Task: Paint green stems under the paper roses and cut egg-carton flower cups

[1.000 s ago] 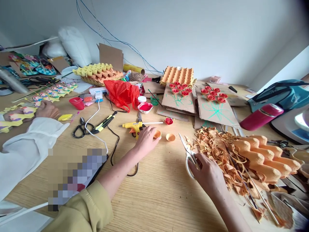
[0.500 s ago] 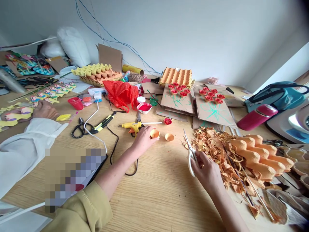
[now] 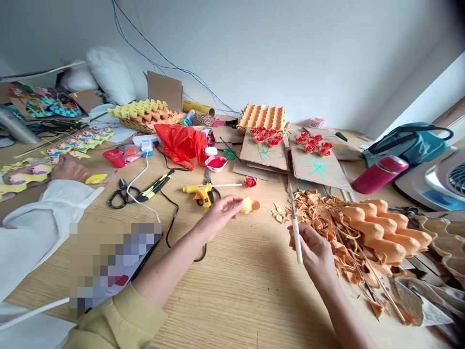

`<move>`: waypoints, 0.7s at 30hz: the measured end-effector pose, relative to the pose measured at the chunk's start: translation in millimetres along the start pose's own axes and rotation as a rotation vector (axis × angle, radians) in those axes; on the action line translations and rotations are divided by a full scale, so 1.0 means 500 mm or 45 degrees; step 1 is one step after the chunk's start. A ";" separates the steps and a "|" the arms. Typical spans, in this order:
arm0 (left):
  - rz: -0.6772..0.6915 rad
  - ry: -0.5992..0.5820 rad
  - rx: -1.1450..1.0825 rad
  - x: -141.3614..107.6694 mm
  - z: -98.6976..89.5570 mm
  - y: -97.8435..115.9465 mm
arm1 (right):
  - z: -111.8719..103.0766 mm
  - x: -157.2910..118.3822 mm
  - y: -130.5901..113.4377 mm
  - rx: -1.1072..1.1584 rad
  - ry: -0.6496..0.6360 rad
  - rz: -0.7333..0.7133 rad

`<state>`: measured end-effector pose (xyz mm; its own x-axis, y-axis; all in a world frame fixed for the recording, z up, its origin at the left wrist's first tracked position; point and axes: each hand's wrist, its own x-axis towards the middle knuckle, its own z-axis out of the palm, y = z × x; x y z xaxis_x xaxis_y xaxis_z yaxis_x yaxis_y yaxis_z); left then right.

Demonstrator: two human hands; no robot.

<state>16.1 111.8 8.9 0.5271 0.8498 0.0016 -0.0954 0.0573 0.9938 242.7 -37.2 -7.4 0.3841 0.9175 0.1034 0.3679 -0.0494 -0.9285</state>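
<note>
My left hand [image 3: 224, 212] pinches a pale yellow-orange egg-carton cup [image 3: 246, 206] at its fingertips, just above the table. Right behind it, partly covered, is a second orange cup [image 3: 256, 206]. White-handled scissors [image 3: 296, 235] are in my right hand [image 3: 314, 245], their blades closed and pointing up and away. A red paper-pulp flower [image 3: 250, 182] lies beyond my left hand. Nearer that hand is a yellow glue gun [image 3: 199, 193], a white stick at its rear.
Orange scraps [image 3: 316, 213] and an egg tray [image 3: 378, 228] cover the right. Cardboard sheets [image 3: 316, 167] with red flowers stand behind. A red paint bowl [image 3: 215, 163], black-handled shears [image 3: 122, 194] and a blurred-out device [image 3: 119, 266] are left. A co-worker's hand [image 3: 69, 168] rests far left.
The cup in my left hand has turned from showing its hollow to showing its outside, moving right to the other cup. The scissors have swung upright and their blades have come together.
</note>
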 end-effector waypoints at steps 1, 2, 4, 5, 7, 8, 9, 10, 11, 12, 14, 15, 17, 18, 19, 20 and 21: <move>-0.064 -0.033 -0.143 -0.011 0.016 -0.007 | 0.003 -0.001 -0.005 0.094 -0.027 0.028; -0.110 -0.036 -0.274 -0.022 0.032 -0.015 | 0.007 -0.002 -0.010 0.187 -0.053 0.051; -0.209 -0.030 -0.456 -0.039 0.060 -0.032 | 0.017 -0.004 -0.019 0.351 -0.098 0.090; -0.264 -0.030 -0.542 -0.046 0.071 -0.040 | 0.024 -0.005 -0.023 0.411 -0.111 0.104; -0.376 -0.059 -0.701 -0.056 0.087 -0.052 | 0.037 -0.007 -0.030 0.484 -0.137 0.108; -0.425 -0.078 -0.776 -0.059 0.092 -0.056 | 0.044 -0.007 -0.033 0.507 -0.148 0.096; -0.461 -0.092 -0.844 -0.061 0.096 -0.059 | 0.051 -0.008 -0.035 0.525 -0.149 0.079; -0.484 -0.099 -0.903 -0.062 0.098 -0.061 | 0.057 -0.008 -0.036 0.541 -0.139 0.063; -0.503 -0.105 -0.952 -0.062 0.100 -0.063 | 0.063 -0.008 -0.037 0.553 -0.122 0.052; -0.522 -0.112 -0.987 -0.062 0.101 -0.064 | 0.068 -0.009 -0.037 0.560 -0.098 0.046; -0.556 -0.136 -1.017 -0.063 0.103 -0.068 | 0.076 -0.010 -0.036 0.556 -0.059 0.040; -0.571 -0.149 -1.017 -0.063 0.104 -0.070 | 0.079 -0.011 -0.036 0.550 -0.053 0.038; -0.592 -0.182 -1.003 -0.067 0.105 -0.073 | 0.083 -0.015 -0.038 0.539 -0.058 0.029; -0.587 -0.203 -0.983 -0.069 0.105 -0.073 | 0.084 -0.017 -0.039 0.531 -0.064 0.025; -0.567 -0.226 -0.945 -0.071 0.105 -0.072 | 0.084 -0.019 -0.041 0.517 -0.075 0.022; -0.534 -0.249 -0.881 -0.074 0.104 -0.070 | 0.084 -0.020 -0.043 0.500 -0.089 0.019; -0.484 -0.265 -0.792 -0.076 0.103 -0.067 | 0.083 -0.021 -0.044 0.482 -0.107 0.015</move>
<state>42.7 50.5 -18.6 0.7613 0.5997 -0.2464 -0.3018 0.6641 0.6840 195.4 -29.5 -2.7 0.3096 0.9477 0.0773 0.0192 0.0750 -0.9970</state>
